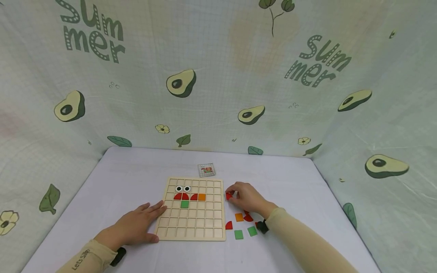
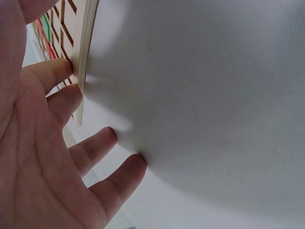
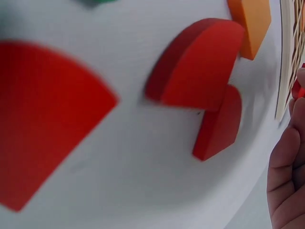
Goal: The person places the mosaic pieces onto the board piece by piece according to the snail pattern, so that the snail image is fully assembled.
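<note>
The right hand point(image 1: 248, 197) pinches a red piece point(image 1: 228, 196) just right of the gridded board point(image 1: 200, 223). The left hand point(image 1: 138, 224), fingers spread, touches the left edge, farther from the piece. The grip hides part of it; its long axis, and whether it clears the surface point(image 1: 283, 178), cannot be told.
</note>
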Demonstrator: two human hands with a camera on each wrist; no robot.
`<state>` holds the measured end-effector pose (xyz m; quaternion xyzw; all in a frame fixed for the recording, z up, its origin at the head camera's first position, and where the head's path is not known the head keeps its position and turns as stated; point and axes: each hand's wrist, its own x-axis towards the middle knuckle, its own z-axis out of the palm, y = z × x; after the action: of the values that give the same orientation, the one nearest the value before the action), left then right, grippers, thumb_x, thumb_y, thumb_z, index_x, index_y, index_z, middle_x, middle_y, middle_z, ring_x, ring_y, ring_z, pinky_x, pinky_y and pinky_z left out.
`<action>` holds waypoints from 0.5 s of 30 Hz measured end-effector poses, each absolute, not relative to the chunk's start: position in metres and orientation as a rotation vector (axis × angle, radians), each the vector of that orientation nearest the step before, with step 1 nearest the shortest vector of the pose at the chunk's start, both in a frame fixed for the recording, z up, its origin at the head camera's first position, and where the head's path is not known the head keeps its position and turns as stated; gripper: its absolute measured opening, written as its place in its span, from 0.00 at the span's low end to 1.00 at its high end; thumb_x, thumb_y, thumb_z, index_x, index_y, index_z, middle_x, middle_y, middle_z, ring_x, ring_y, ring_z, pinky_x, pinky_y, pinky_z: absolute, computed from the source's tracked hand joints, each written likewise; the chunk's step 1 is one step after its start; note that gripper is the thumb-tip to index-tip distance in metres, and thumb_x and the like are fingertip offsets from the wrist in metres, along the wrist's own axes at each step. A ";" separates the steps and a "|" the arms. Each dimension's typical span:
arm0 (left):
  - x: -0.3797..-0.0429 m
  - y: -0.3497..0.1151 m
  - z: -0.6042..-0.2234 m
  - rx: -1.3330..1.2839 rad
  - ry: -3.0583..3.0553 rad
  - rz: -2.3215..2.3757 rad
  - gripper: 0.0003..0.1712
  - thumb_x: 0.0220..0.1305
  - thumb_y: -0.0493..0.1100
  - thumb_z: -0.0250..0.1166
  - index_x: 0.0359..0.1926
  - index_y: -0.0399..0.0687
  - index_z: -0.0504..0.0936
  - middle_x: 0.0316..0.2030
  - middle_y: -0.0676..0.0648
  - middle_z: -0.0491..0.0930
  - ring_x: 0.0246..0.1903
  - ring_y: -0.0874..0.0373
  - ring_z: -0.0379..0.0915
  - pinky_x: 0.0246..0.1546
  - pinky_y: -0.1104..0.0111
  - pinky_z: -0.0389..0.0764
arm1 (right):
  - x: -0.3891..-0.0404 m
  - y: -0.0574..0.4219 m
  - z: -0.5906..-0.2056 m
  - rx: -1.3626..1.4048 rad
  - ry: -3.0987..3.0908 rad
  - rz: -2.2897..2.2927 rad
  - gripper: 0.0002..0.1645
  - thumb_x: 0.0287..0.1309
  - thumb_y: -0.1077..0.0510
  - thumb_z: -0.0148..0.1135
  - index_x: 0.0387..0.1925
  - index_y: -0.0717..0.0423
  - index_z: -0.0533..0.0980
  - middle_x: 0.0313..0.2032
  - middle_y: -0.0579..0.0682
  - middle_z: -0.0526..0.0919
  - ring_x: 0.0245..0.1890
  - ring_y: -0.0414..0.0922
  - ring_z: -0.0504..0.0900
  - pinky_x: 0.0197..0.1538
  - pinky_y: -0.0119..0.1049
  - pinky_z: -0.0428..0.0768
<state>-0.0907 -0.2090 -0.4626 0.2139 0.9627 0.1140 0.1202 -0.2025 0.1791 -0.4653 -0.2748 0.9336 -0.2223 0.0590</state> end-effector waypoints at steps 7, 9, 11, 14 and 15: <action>-0.091 -0.210 -0.463 0.626 2.814 0.322 0.55 0.48 0.65 0.76 0.72 0.46 0.68 0.73 0.45 0.61 0.65 0.27 0.59 0.57 0.39 0.70 | -0.208 0.163 -0.466 -0.862 2.814 -0.674 0.15 0.59 0.56 0.71 0.48 0.49 0.84 0.37 0.39 0.80 0.32 0.38 0.74 0.38 0.31 0.77; -0.091 -0.210 -0.463 0.629 2.813 0.323 0.55 0.48 0.65 0.75 0.72 0.46 0.68 0.73 0.45 0.61 0.65 0.27 0.59 0.57 0.39 0.70 | -0.210 0.158 -0.466 -0.875 2.809 -0.669 0.15 0.59 0.56 0.71 0.48 0.49 0.84 0.37 0.39 0.80 0.32 0.38 0.73 0.38 0.30 0.77; -0.091 -0.210 -0.463 0.630 2.812 0.328 0.55 0.48 0.65 0.75 0.72 0.46 0.68 0.73 0.45 0.61 0.65 0.27 0.59 0.57 0.38 0.70 | -0.211 0.152 -0.466 -0.896 2.804 -0.673 0.14 0.58 0.57 0.71 0.47 0.50 0.84 0.36 0.39 0.80 0.31 0.38 0.73 0.39 0.31 0.77; -0.091 -0.210 -0.462 0.635 2.813 0.332 0.55 0.48 0.65 0.75 0.72 0.46 0.68 0.73 0.44 0.61 0.64 0.27 0.59 0.56 0.38 0.70 | -0.212 0.144 -0.467 -0.932 2.799 -0.672 0.14 0.57 0.58 0.71 0.46 0.51 0.85 0.35 0.40 0.80 0.32 0.38 0.74 0.39 0.32 0.76; -0.091 -0.210 -0.462 0.636 2.813 0.332 0.55 0.48 0.65 0.75 0.72 0.46 0.68 0.73 0.44 0.61 0.64 0.27 0.60 0.56 0.38 0.70 | -0.212 0.141 -0.467 -0.944 2.795 -0.672 0.14 0.56 0.59 0.71 0.46 0.51 0.85 0.35 0.40 0.80 0.32 0.38 0.74 0.40 0.32 0.76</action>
<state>-0.0905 -0.2097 -0.4622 0.2176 0.9621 0.1135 0.1188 -0.2124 0.1414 -0.4668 -0.3114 0.9222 -0.2218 0.0580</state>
